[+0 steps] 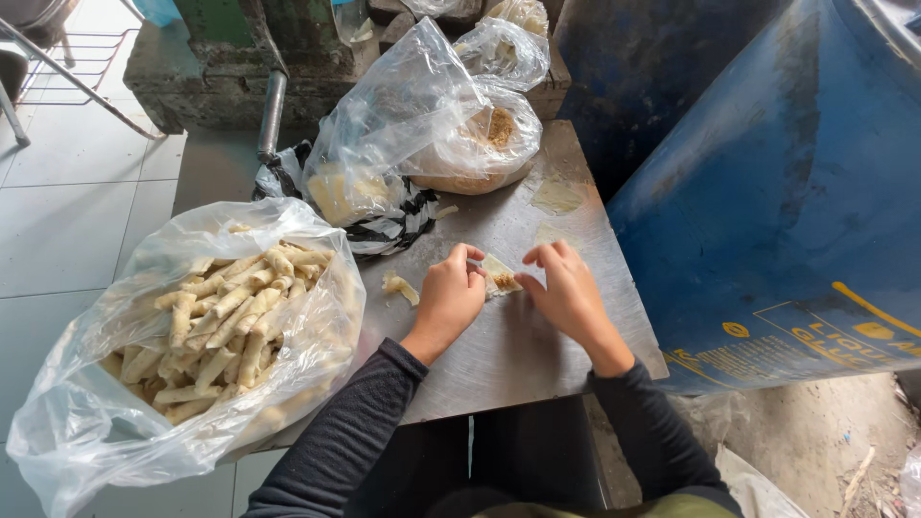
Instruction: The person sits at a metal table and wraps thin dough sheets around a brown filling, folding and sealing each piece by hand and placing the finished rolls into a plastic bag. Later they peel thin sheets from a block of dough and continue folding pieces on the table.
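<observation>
A thin pale wrapper [500, 275] with brown crumbly filling lies on the metal table [499, 355] between my hands. My left hand [449, 297] pinches its left edge with curled fingers. My right hand [568, 291] holds the right side, fingertips on the wrapper. Both arms wear dark long sleeves. A small rolled piece [400, 287] lies on the table just left of my left hand.
A big clear bag of several finished pale rolls [216, 321] sits at the left. Behind are a clear bag of wrappers [369, 182] and a bag of brown filling [484, 139]. A blue drum [777, 192] stands close on the right. Tiled floor [67, 211] lies to the left.
</observation>
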A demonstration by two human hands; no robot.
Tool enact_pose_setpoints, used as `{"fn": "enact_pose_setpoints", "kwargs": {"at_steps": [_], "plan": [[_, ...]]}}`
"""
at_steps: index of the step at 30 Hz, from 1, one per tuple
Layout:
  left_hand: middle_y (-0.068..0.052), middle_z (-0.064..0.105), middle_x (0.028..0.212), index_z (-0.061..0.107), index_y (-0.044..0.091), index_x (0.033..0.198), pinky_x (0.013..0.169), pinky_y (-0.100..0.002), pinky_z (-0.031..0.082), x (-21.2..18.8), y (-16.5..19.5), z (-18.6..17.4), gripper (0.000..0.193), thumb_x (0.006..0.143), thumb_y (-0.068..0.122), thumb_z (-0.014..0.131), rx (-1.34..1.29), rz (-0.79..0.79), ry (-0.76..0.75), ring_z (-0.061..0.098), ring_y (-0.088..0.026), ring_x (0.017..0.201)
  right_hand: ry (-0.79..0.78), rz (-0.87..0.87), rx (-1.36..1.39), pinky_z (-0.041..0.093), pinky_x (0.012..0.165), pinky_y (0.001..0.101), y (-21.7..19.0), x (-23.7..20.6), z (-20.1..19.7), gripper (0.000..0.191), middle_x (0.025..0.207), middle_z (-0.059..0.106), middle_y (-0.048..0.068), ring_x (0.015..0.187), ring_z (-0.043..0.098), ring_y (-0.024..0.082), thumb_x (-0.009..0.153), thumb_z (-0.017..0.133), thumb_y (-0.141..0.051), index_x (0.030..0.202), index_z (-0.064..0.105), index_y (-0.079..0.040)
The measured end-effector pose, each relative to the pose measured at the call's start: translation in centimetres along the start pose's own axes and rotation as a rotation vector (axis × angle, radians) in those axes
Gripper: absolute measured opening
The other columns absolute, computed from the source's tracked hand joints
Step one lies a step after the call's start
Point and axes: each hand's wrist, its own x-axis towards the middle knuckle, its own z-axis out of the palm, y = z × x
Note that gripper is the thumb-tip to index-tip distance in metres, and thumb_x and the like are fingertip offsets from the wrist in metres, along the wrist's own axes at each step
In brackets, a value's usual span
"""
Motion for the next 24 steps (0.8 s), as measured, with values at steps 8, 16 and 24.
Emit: {"fn": "enact_pose_setpoints", "kwargs": {"at_steps": [8, 16, 24], "plan": [[-0.009, 0.077, 0.088, 0.064, 0.003, 0.111, 0.068, -0.032, 0.061, -0.2, 1.1, -0.6, 0.034, 0.080, 0.007, 0.076, -0.036, 0.022, -0.047, 0.078, -0.019, 0.076, -0.069, 0.123, 0.041, 0.051, 0.080, 0.0425, 0.7, -1.4, 1.8, 0.012, 0.096, 0.064, 0.014, 0.092, 0.063, 0.035, 0.088, 0.072, -0.012, 0.092, 0.065, -0.004], [-0.011, 0.076, 0.086, 0.064, 0.002, 0.106, 0.066, -0.033, 0.062, -0.2, 1.1, -0.2, 0.030, 0.082, 0.010, 0.079, -0.045, 0.012, -0.021, 0.078, -0.022, 0.075, -0.043, 0.126, 0.338, 0.052, 0.069, 0.0361, -0.6, -1.5, 1.9, 0.012, 0.094, 0.066, 0.011, 0.085, 0.066, 0.027, 0.093, 0.068, -0.007, 0.100, 0.061, -0.002], [-0.013, 0.077, 0.084, 0.067, 0.001, 0.098, 0.069, -0.034, 0.062, -0.1, 0.8, -0.2, 0.021, 0.083, 0.011, 0.078, -0.021, 0.037, -0.015, 0.078, -0.024, 0.078, -0.002, -0.019, 0.339, 0.059, 0.075, 0.0319, -1.2, -2.0, 2.7, 0.022, 0.118, 0.059, 0.015, 0.083, 0.071, 0.020, 0.087, 0.070, 0.004, 0.108, 0.063, 0.000]]}}
